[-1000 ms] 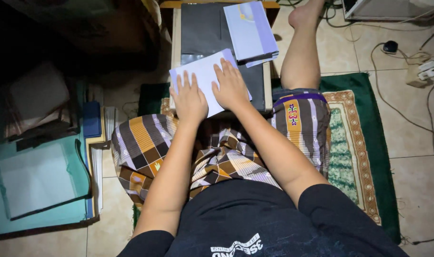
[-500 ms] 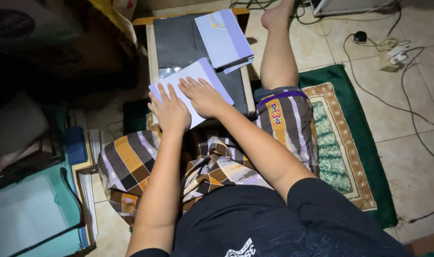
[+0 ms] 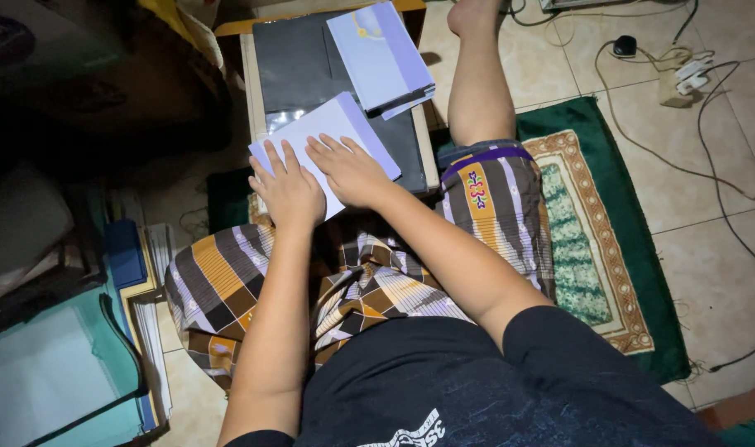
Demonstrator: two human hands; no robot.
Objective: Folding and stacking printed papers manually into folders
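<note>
1. Tiled floor [image 3: 708, 273] in pale beige fills the right side of the view, with a green prayer rug [image 3: 609, 248] laid on it and a tangle of cables running to a power strip [image 3: 683, 79] near the top right
2. Low wooden table [image 3: 249, 91] stands in front of the seated person, its top covered by a dark sheet [image 3: 299, 70]
3. On that dark top lies a white paper [image 3: 344, 136], set at a slant, its near corner reaching the table's front edge
4. Left hand [image 3: 288, 189] lies flat on the near left part of the paper, palm down, fingers slightly spread and pointing away from the body
5. Right hand [image 3: 348, 170] lies flat just beside it on the same paper, fingers also a little apart, pressing down; neither hand pinches anything
6. A second pale blue booklet [image 3: 381, 54] rests farther up the table, tilted, overlapping the table's right edge and apart from both hands
7. The person sits on the floor in a checked brown and orange sarong [image 3: 369, 273] and a black shirt, one bare leg stretched past the table's right side
8. To the left, in dim light, a stack of folders and a teal bag [image 3: 55, 372] sit on the floor
</note>
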